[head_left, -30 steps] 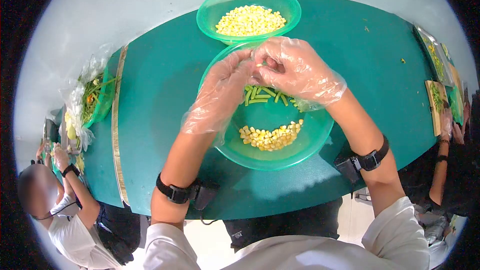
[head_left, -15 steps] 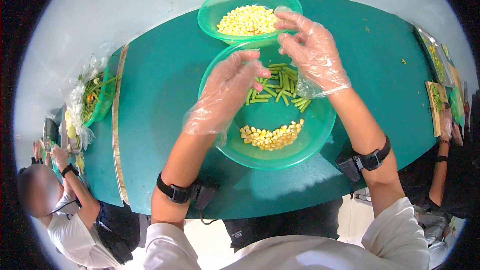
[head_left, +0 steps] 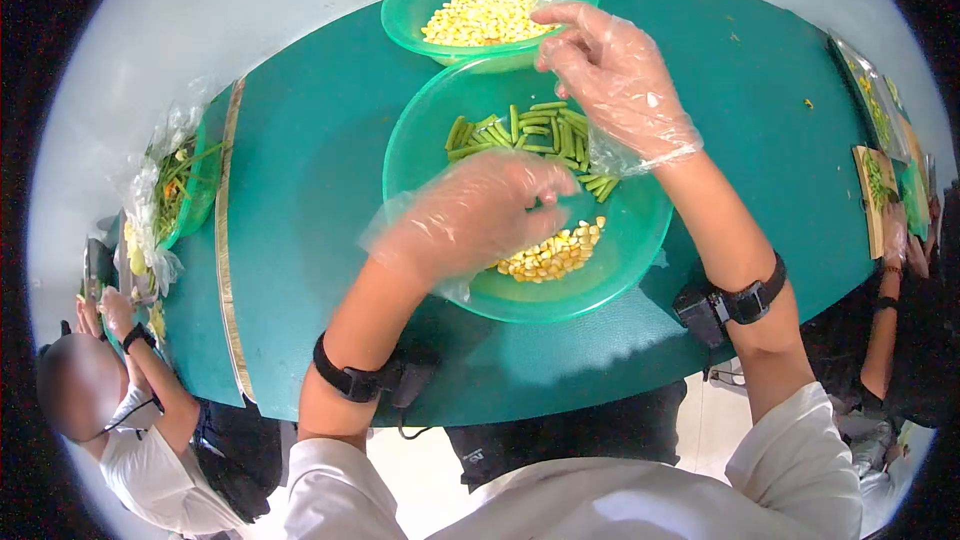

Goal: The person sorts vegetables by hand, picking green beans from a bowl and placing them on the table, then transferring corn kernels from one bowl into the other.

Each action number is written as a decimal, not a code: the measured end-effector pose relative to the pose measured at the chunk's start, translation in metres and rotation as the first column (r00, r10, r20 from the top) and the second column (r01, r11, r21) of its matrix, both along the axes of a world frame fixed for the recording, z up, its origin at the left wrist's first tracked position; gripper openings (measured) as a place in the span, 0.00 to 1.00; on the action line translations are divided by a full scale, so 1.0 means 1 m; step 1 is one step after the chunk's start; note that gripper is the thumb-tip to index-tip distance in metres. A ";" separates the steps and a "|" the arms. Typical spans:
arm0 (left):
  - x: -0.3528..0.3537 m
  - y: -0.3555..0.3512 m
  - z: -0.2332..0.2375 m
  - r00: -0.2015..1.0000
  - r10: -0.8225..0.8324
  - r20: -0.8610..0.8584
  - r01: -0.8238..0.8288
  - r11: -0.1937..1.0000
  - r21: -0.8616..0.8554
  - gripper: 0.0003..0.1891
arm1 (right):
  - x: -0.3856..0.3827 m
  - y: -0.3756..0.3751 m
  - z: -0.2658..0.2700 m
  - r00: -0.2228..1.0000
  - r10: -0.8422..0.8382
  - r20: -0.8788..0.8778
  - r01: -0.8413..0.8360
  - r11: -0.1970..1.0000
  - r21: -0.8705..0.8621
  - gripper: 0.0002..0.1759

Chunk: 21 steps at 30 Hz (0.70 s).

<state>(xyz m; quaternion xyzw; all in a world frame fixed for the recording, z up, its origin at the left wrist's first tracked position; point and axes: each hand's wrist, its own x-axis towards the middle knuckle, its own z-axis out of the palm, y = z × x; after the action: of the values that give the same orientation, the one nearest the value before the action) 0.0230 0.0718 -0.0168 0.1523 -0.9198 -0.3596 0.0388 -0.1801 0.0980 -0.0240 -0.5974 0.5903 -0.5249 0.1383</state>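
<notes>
Green tabletop [head_left: 780, 190] supports a bowl [head_left: 642, 230] below my fingers, likely for reach. My left hand [head_left: 480, 205] curls above corn kernels [head_left: 558, 256] (grip unclear); my right hand [head_left: 625, 90], fingers parted, seemingly empty, hovers near bean pieces [head_left: 566, 135].

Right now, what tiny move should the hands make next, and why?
I'd maybe lower the left hand a little to the corn kernels in the near bowl: it seems to be just over them, while the right hand is up by the far bowl, its thumb and forefinger apart.

Light brown board [head_left: 874, 232], far right.
</notes>
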 end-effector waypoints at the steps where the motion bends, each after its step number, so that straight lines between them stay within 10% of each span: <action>1: 0.001 0.001 -0.003 0.998 -0.055 -0.017 0.054 0.997 -0.051 0.15 | 0.000 0.000 0.000 1.000 -0.004 -0.009 0.004 1.000 0.001 0.16; 21: -0.001 0.015 -0.015 0.951 -0.300 -0.073 0.287 0.946 -0.151 0.21 | 0.002 0.001 0.002 0.999 0.017 -0.040 -0.015 0.999 0.049 0.13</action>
<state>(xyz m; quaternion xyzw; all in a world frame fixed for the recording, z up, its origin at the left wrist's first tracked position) 0.0216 0.0871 -0.0317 -0.0066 -0.9520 -0.3035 0.0387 -0.1781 0.0992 -0.0218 -0.6090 0.6010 -0.4969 0.1451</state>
